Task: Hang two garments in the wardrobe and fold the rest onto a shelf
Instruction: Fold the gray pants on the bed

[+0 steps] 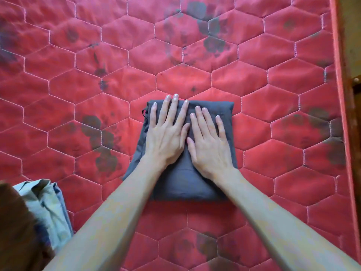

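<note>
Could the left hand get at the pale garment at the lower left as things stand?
Probably yes. The left hand lies flat on the grey garment, holding nothing, and only bare mattress shows between it and the pale garment.

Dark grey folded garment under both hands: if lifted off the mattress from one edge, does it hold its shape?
Probably not. The dark grey folded garment looks like thin soft cloth, so it would likely sag and unfold. A loose loop at its left edge may dangle. It seems light; the left hand and right hand press it flat.
</note>
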